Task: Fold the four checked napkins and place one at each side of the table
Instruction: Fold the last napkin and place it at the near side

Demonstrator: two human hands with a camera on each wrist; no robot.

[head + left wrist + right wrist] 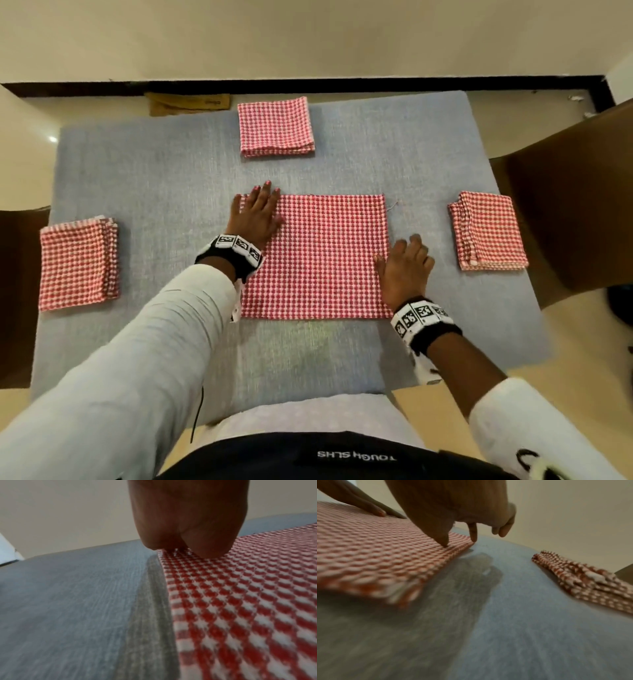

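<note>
Currently the half-folded napkin [315, 257] lies mid-table [171, 171]. Left hand [255, 216] presses flat on its far-left corner; right hand [406, 270], fingers loosely bent, touches the right edge. Next: match corners, fold across, crease flat.

I look down on a table [178, 178] covered in grey-blue woven cloth, its far edge close to a plain cream wall [308, 37]. A black skirting strip [342, 84] runs along the foot of that wall. Pale glossy floor [27, 130] shows past the table's left edge, with a small bright glint of light on it. A flat brown cardboard piece [188, 102] lies on the floor beyond the far edge. Dark brown chairs stand at the right edge [565, 219] and the left edge [17, 294].
</note>
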